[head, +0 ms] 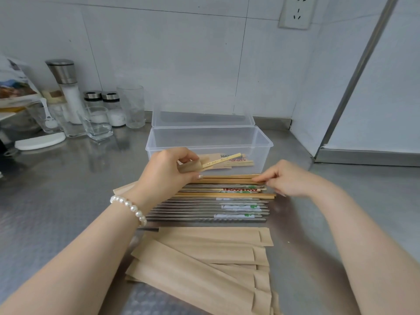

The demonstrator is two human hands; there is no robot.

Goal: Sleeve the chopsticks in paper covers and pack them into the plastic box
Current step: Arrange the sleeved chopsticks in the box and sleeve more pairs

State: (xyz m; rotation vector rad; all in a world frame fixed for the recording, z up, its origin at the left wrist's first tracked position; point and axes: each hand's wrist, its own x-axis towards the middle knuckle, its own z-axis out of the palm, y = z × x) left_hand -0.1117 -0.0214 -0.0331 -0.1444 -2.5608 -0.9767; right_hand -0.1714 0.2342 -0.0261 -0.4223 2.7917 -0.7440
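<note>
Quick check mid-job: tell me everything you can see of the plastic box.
The plastic box is a clear, frosted-looking rectangular tub standing upright on the steel counter, just behind the row of loose chopsticks. Its hinged lid is open, tipped back towards the wall. A few sleeved chopsticks lie on its floor. The left hand partly hides its front wall; contact is unclear.

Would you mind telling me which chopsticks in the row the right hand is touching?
The right hand pinches the end of the wooden pair at the row's far edge, nearest the plastic box; the steel chopsticks lie nearer the person, untouched.
</note>
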